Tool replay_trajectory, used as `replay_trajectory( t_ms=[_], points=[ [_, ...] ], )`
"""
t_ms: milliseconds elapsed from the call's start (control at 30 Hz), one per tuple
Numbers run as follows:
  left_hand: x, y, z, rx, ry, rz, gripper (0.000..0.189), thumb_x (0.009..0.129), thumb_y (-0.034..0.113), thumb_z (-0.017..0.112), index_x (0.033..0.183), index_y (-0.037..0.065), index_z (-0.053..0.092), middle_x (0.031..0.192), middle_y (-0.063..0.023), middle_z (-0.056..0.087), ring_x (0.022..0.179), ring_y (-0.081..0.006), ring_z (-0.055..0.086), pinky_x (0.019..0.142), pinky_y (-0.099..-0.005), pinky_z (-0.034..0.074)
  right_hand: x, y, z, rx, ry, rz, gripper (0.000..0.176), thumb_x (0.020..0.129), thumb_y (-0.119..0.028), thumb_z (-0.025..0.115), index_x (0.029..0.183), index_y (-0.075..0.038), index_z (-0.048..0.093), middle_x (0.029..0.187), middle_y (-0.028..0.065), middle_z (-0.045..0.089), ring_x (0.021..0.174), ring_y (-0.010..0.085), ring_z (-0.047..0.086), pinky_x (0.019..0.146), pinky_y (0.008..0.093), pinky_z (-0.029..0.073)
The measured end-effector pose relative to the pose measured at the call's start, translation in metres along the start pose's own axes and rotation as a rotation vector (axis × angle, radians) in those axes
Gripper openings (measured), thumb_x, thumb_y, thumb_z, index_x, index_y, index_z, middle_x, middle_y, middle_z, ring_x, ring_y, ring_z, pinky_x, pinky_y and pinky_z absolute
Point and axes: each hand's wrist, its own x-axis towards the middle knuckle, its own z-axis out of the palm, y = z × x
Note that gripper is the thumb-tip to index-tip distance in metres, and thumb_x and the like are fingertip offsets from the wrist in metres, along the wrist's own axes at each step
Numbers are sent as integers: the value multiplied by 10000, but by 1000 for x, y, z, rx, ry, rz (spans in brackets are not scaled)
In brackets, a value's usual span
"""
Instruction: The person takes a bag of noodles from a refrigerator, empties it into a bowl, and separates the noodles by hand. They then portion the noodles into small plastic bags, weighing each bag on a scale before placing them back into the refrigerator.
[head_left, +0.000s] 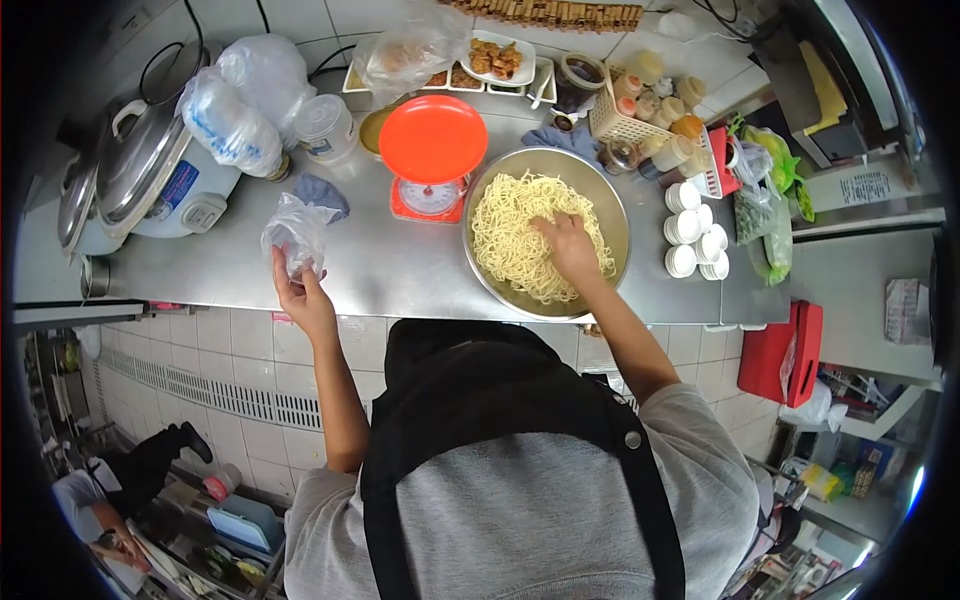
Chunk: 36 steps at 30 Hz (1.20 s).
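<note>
My left hand (302, 300) is closed on the lower part of a clear plastic bag (297, 232), raised near the front edge of the steel counter. To the right stands a large metal bowl (622, 230) filled with yellow noodles (520, 240). My right hand (568, 245) reaches into the bowl, its fingers curled into the noodles and the fingertips partly buried. Between the two hands, behind them, is a kitchen scale (430, 197) with a round orange pan (433, 140). A blue cloth (322, 194) lies behind the plastic bag.
Rice cookers (150, 180) and stuffed plastic bags (240, 110) stand at the left. Sauce bottles in a basket (630, 120) and stacked white cups (690, 230) are on the right. A plate of fried food (497, 60) sits at the back. Another person (110, 500) is at lower left.
</note>
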Motion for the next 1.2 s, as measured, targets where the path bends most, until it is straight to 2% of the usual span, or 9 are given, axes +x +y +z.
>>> replay_trajectory(
  t_ms=[333, 533, 600, 700, 767, 800, 867, 1067, 1200],
  points=[
    [12, 6, 17, -58, -30, 52, 528, 877, -23, 480, 1383, 42, 348, 1335, -124, 440, 987, -179, 570, 676, -263, 535, 18, 12, -176, 274, 190, -135, 387, 559, -23, 654, 931, -124, 615, 887, 79, 602, 853, 308, 582, 740, 344, 499],
    [10, -6, 15, -63, -50, 22, 527, 881, -3, 493, 1386, 52, 350, 1334, -125, 445, 999, -186, 569, 680, -264, 536, 18, 20, -141, 412, 195, -229, 292, 624, -8, 639, 911, -61, 620, 920, 120, 603, 901, 301, 597, 796, 337, 483],
    [10, -8, 13, -54, -59, -9, 527, 881, 2, 496, 1386, 54, 352, 1334, -123, 448, 1004, -186, 567, 684, -265, 536, 13, 16, -127, 449, 215, 17, 268, 660, -10, 638, 923, -64, 636, 967, 123, 623, 922, 297, 608, 812, 348, 481],
    [10, -6, 16, -41, -70, -30, 528, 880, 2, 498, 1385, 56, 354, 1334, -118, 450, 1010, -182, 563, 687, -266, 534, 5, -3, -95, 444, -274, 308, 227, 698, -78, 659, 925, -79, 663, 1044, 108, 628, 942, 272, 611, 774, 349, 503],
    [10, -7, 20, -48, -90, -24, 527, 879, -2, 495, 1384, 56, 355, 1334, -117, 449, 1009, -178, 561, 690, -264, 532, -15, -9, -34, 250, -130, -126, 249, 746, -122, 628, 993, -120, 653, 1086, 123, 611, 940, 286, 604, 736, 358, 520],
    [10, -7, 22, -52, -107, -23, 526, 878, -5, 491, 1383, 55, 356, 1334, -115, 449, 1008, -174, 559, 693, -262, 531, -25, -22, -16, 251, -126, -121, 249, 746, -122, 628, 993, -120, 653, 1086, 123, 611, 940, 286, 604, 736, 358, 520],
    [8, -7, 27, -62, -127, -20, 529, 876, -13, 485, 1383, 56, 356, 1336, -114, 445, 1006, -169, 557, 696, -259, 529, -36, -45, 5, -288, -81, -80, 290, 791, -122, 562, 1073, -164, 618, 1043, 146, 598, 911, 317, 595, 703, 375, 528],
    [5, -8, 35, -102, -185, -38, 536, 867, -37, 467, 1383, 51, 355, 1342, -112, 431, 1005, -157, 549, 705, -255, 524, -4, -13, 14, -41, -115, -104, 343, 784, -80, 523, 1112, -157, 589, 879, 156, 560, 867, 321, 595, 671, 387, 531],
    [6, -4, 30, -82, -160, 1, 535, 869, -36, 470, 1384, 46, 350, 1348, -112, 428, 1010, -166, 553, 701, -257, 526, 17, -8, -59, 244, -114, -17, 465, 615, 83, 565, 1042, -88, 632, 1008, 134, 605, 959, 321, 581, 853, 374, 485]
  ],
)
